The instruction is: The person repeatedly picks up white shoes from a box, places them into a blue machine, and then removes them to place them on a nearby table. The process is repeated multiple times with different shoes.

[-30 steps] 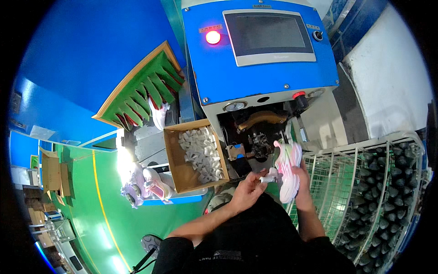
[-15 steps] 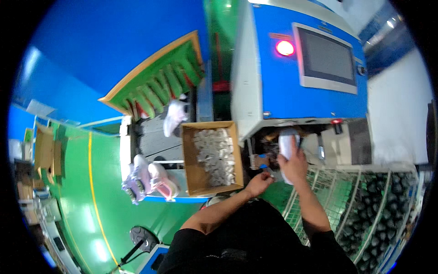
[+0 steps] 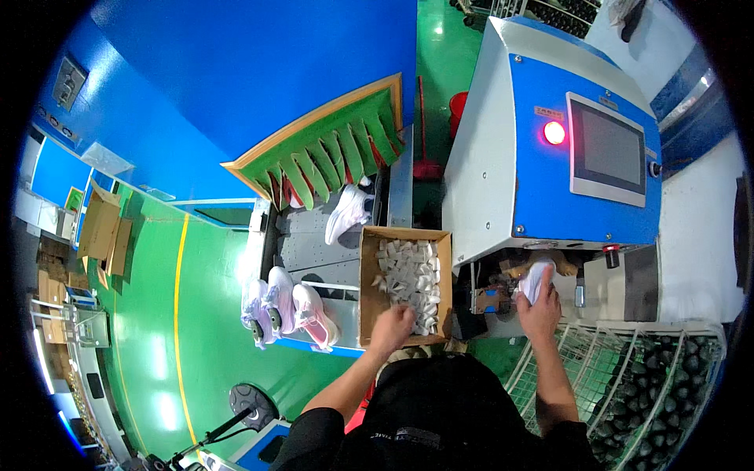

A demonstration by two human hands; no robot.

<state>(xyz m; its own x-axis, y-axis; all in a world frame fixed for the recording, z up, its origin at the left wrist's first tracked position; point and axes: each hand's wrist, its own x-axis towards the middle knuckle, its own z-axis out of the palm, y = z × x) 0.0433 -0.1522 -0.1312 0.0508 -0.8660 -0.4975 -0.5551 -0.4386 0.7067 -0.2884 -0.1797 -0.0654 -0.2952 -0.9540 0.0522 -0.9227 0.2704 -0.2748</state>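
My right hand (image 3: 540, 308) grips a white shoe (image 3: 534, 279) and holds it up in the opening at the base of a blue and white machine (image 3: 550, 149). My left hand (image 3: 393, 323) reaches into an open cardboard box (image 3: 367, 275) filled with several crumpled white paper pieces (image 3: 408, 275); its fingers are curled over them, and whether it grips one is hidden.
Three pale pink and white shoes (image 3: 284, 304) sit on the grey conveyor table (image 3: 302, 243), another white shoe (image 3: 348, 210) lies near green flaps (image 3: 330, 161). A wire rack of dark shoe lasts (image 3: 667, 377) stands at the right. Green floor lies to the left.
My right hand has carried the shoe up into the machine's opening. My left hand has moved left from beside the shoe into the cardboard box. The view has swung leftward.
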